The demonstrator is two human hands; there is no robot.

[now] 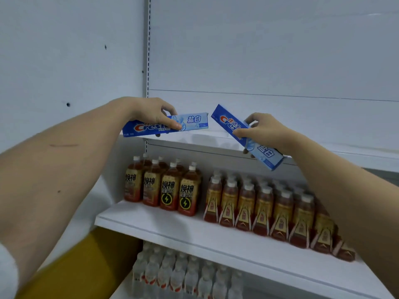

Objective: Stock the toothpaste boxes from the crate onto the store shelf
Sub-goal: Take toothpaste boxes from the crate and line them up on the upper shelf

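Head view, both arms up at the top shelf [216,137] | left hand [151,113] pinching one toothpaste box [194,121] lying level at the shelf's front edge | right hand [263,130] gripping another toothpaste box [265,152], tilted, just in front of the shelf | drink bottles [168,190] on the shelf below

Two blue toothpaste boxes, red-white logo, pale-blue ends. Left box [165,125] near level, long side forward, at the front edge of the upper shelf [216,138]. Right box [247,137] tilted, sloping down to the right across the same shelf edge.
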